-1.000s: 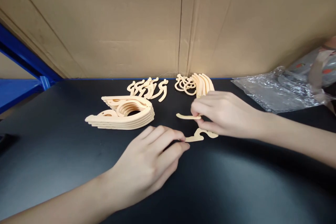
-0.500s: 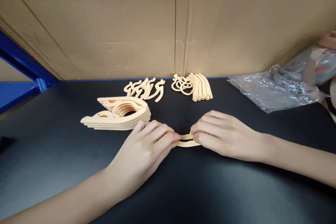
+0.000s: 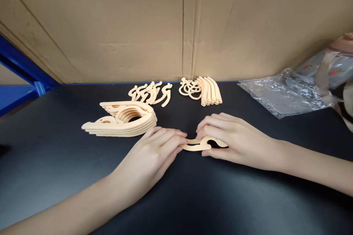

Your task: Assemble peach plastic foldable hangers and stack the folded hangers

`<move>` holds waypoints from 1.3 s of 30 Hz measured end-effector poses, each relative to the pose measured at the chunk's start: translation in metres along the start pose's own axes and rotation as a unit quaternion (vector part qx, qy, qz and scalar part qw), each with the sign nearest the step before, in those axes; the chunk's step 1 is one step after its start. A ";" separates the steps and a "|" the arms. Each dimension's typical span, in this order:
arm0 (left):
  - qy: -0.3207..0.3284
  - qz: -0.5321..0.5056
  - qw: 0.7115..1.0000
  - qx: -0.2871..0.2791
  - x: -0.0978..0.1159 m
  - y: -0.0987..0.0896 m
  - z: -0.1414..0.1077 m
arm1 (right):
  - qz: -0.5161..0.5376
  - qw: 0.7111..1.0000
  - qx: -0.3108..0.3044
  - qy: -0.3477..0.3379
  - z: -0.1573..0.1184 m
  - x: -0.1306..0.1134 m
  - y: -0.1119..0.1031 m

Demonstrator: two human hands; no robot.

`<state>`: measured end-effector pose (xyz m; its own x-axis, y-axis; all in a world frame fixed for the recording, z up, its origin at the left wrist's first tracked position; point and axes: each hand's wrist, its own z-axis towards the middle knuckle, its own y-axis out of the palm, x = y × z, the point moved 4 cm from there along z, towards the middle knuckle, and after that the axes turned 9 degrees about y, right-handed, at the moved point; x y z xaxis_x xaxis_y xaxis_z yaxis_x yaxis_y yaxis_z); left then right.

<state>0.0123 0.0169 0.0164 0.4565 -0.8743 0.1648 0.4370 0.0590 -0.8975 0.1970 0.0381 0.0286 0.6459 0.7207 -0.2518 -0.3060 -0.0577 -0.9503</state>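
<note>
Between my hands, low over the black tabletop, is a pale cream folding hanger (image 3: 193,147), its curved parts partly hidden by my fingers. My left hand (image 3: 158,150) is closed on its left end, fingers and thumb pressed together. At the other end my right hand (image 3: 230,137) has its fingers along the far side and its thumb along the near side, with a curved, hook-like part showing between them. A neat stack of folded hangers (image 3: 121,129) of the same colour lies just beyond my left hand.
Several loose curved pieces (image 3: 167,93) lie at the back of the black table (image 3: 176,198). Beside them are hooks (image 3: 190,88) and a row of hanger arms (image 3: 211,91). A clear plastic bag (image 3: 284,93) lies at right. Cardboard (image 3: 124,25) stands behind; a blue frame (image 3: 22,62) is at left.
My right thumb has moved down to the hanger's near edge, away from the fingers, uncovering the hook-like part. My left hand stays on the left end. The view has shifted slightly.
</note>
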 end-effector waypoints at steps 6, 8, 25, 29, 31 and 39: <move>0.006 0.010 1.000 0.015 -0.001 0.001 -0.003 | -0.009 1.000 0.003 0.024 -0.007 0.007 -0.012; 0.007 0.007 1.000 0.020 -0.002 0.001 -0.004 | -0.011 0.999 0.002 0.037 -0.013 0.012 -0.015; 0.048 0.000 0.998 0.040 -0.002 0.002 -0.003 | 0.027 0.998 0.039 0.050 -0.028 0.025 -0.003; 0.044 -0.006 0.999 0.026 -0.002 0.003 -0.003 | 0.021 0.998 0.042 0.046 -0.029 0.026 0.000; 0.044 -0.010 0.999 0.023 -0.002 0.003 -0.004 | 0.020 0.998 0.041 0.044 -0.029 0.025 0.001; 0.034 -0.016 0.999 0.024 0.001 -0.001 -0.004 | -0.049 0.995 0.083 0.035 -0.010 0.028 -0.029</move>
<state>0.0091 0.0141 0.0161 0.3898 -0.9064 0.1630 0.4874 0.0529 -0.8716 0.2309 0.0526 0.0472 0.7239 0.6670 -0.1764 -0.3460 0.1297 -0.9292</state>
